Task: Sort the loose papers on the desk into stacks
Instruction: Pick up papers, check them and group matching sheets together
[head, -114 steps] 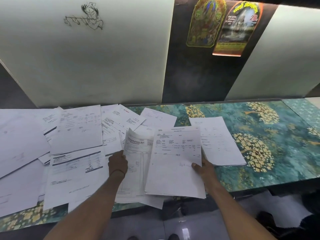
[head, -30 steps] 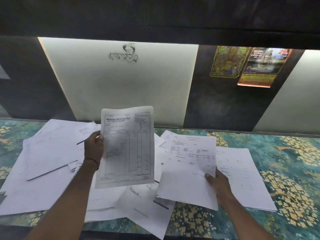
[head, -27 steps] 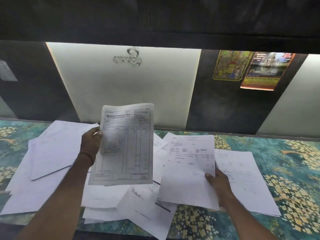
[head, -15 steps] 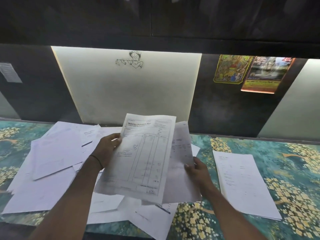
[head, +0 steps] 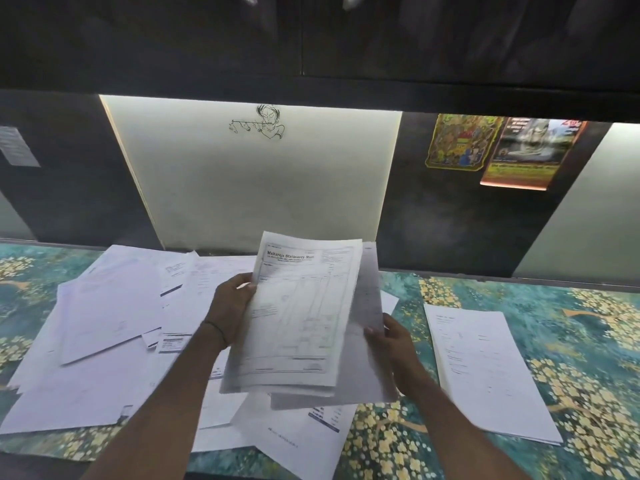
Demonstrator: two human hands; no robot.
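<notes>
Left hand (head: 230, 306): curled on the left margin of the ruled invoice (head: 298, 313), the edge pinched between thumb and fingers; a thin dark band is worn at the wrist.
Right hand (head: 394, 344): closed on the lower right edge of the rear sheet (head: 370, 285), with the thumb laid on its face.
Held sheets: both are raised above the middle of the table's near edge. The invoice overlaps the rear sheet in front, and the lower corners are blurred.
Handling: the paper is judged light, thin and limp, bowing where unsupported. It is best taken at a side margin or corner. Sheets are likely to slide over one another and to crease if squeezed.
Loose papers (head: 104, 323): white printed sheets are overlapped at odd angles, spread from the table's left edge to beneath the held pair.
Squared stack (head: 485, 368): a few sheets with aligned edges are laid toward the table's right end, apart from the loose papers.
Table (head: 588, 323): a glossy teal surface is printed with yellow blossom trees.
Backdrop: a lit wall panel (head: 259, 188) bearing a line drawing (head: 259, 121) is set behind the table's far edge. Two posters (head: 495, 150) are fixed to the dark wall to its right.
</notes>
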